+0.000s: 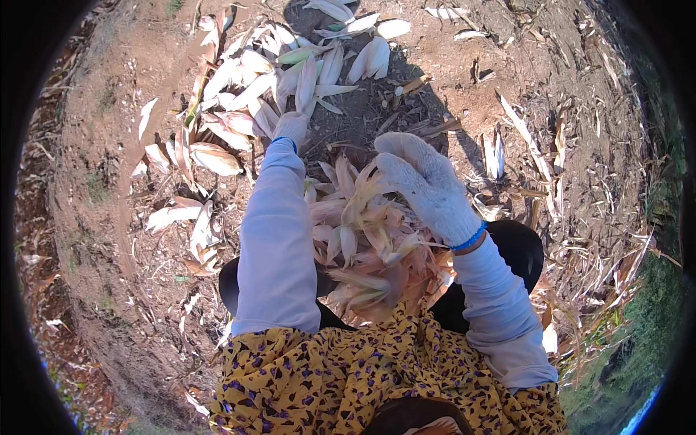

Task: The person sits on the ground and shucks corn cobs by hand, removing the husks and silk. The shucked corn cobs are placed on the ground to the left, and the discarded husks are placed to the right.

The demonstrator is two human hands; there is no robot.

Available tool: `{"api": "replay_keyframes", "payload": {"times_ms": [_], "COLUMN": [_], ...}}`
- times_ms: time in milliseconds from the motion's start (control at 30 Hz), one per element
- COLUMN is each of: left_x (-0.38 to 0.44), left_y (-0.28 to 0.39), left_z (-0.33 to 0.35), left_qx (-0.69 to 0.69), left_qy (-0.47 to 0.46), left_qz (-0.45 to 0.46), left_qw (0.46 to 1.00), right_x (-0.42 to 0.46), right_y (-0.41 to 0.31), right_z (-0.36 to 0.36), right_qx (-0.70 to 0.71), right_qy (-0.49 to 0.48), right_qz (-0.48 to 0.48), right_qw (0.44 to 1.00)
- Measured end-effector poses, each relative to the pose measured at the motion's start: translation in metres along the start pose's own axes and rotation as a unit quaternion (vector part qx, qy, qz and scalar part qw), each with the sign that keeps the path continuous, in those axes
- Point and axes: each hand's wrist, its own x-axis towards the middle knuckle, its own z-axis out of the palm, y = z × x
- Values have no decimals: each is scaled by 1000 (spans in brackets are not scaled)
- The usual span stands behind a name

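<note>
My left hand [292,128], in a white knit glove, reaches into a heap of ears of corn in pale dry husks [247,81]. One husked ear of corn [307,82] extends forward from its fingertips. The fingers are largely hidden, so their grip is unclear. My right hand [427,182], gloved alike with a blue cuff, hovers over the right side of a pile of loose corn husks [359,223] between my knees. Its fingers are loosely curled and parted, with no ear between them. Husk tips lie close beside or below its fingertips.
Bare soil [179,98] bears scattered husks and dry stalks. Several ears [215,159] lie left of my arm. A cut stalk piece [413,85] rests ahead, within my shadow. Another husk [493,155] lies to the right, near a long dry stalk [530,141].
</note>
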Motion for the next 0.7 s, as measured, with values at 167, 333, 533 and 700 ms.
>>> {"api": "replay_keyframes", "payload": {"times_ms": [167,333,533,700], "left_x": [51,60,89,95], "left_y": [-56,-34,-32,-34], "left_z": [12,15,28,31], "left_qx": [82,15,254,255], "left_qy": [131,85,108,109], "left_qz": [34,-19,15,11], "left_qw": [987,996,961,961], "right_x": [0,9,23,22], "right_y": [8,5,-5,-6], "right_z": [5,7,12,15], "right_qx": [-81,-135,-127,-111], "right_qy": [-60,-87,-119,-127], "right_qz": [-51,-38,-56,-38], "right_qw": [994,986,983,985]}}
